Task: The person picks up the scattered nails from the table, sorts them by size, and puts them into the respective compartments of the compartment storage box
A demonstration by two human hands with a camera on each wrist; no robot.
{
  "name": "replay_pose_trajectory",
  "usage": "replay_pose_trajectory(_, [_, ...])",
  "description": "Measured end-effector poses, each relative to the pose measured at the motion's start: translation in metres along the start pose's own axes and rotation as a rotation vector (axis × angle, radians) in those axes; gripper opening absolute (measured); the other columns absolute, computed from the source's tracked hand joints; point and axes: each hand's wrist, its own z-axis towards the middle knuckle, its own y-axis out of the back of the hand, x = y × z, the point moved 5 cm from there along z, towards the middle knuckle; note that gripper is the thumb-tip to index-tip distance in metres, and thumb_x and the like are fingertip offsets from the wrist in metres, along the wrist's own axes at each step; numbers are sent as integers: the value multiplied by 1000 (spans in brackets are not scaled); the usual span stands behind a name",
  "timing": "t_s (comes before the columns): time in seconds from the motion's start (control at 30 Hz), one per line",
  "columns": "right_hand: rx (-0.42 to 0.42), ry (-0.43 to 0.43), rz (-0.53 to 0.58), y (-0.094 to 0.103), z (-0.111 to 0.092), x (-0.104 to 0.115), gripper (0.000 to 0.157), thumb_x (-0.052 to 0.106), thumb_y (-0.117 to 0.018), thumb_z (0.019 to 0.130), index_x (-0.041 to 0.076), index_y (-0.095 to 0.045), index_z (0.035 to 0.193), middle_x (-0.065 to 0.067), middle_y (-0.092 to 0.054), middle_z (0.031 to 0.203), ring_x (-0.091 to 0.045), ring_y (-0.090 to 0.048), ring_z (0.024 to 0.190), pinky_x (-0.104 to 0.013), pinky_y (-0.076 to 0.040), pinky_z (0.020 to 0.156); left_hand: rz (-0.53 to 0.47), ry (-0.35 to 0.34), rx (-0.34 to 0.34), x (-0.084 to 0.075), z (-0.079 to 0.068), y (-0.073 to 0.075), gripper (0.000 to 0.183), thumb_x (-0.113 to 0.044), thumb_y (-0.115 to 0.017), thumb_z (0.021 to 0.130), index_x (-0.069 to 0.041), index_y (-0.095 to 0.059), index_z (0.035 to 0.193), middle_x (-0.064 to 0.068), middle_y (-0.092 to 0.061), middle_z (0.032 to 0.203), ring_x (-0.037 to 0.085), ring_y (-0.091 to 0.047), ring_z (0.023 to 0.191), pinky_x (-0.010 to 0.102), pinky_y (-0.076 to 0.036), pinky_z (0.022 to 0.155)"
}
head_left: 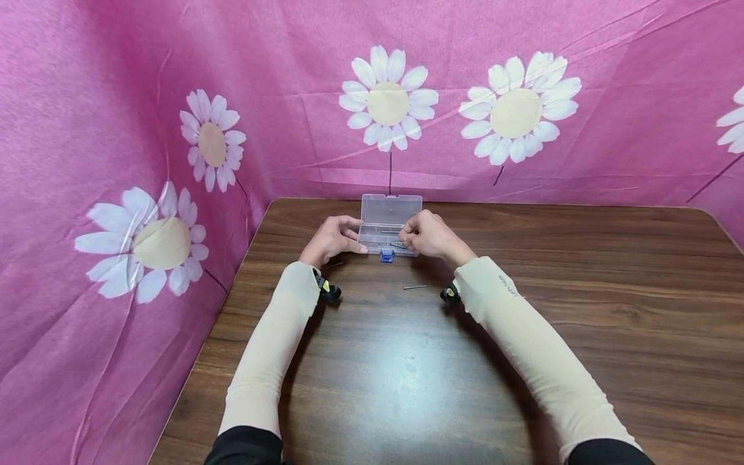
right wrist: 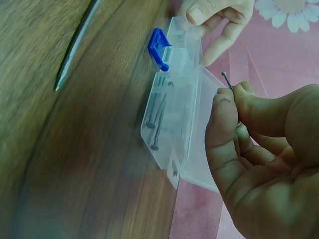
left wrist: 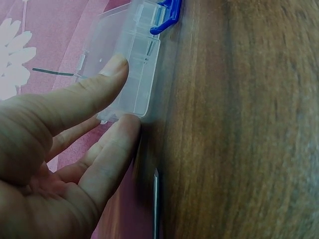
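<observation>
A clear plastic box stands with its lid raised near the table's back edge, a blue latch at its front. My left hand grips the box's left end, thumb on the front side and fingers at the end. Over the right part of the box, my right hand pinches a thin nail between thumb and forefinger; its small head pokes out and the rest is hidden. Several nails lie inside the box.
One loose nail lies on the brown wooden table in front of the box. Another nail lies near my left hand. Pink cloth with white flowers hangs behind and to the left.
</observation>
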Motion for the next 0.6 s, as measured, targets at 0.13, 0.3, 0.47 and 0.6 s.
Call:
replay_pose_trajectory(0.13, [-10,1,-26,-4,6,3,16,5,-56,88,-1,-69,81,-18,-65,73,-17,-57,57,-29,-49,50,0,-2,5,0,0,0,70,-1,-84,60,-9,-56,123,19,-62,97,24,-61,82,29,-49,68])
replay_pose_trajectory(0.3, [-23,-7,-63,-9,12,6,18,1,-53,85,2,-70,79,-13,-65,70,-13,-55,57,-26,-47,52,-4,-5,4,0,1,0,70,-1,-84,60,-8,-56,123,19,-62,97,24,-61,82,29,-49,67])
replay_pose_trajectory(0.47, [-29,3,-101,-13,19,10,18,2,-55,83,4,-71,77,-9,-66,68,-13,-55,60,-27,-45,61,-7,-15,-3,1,1,0,69,-2,-84,59,-9,-57,122,19,-63,97,23,-61,81,28,-49,66])
replay_pose_trajectory(0.6, [-32,7,-125,-15,24,13,15,6,-59,84,4,-72,77,-5,-65,66,-15,-56,62,-30,-45,70,-5,-15,-5,1,1,0,70,-2,-84,59,-9,-56,123,19,-63,97,24,-61,80,29,-50,66])
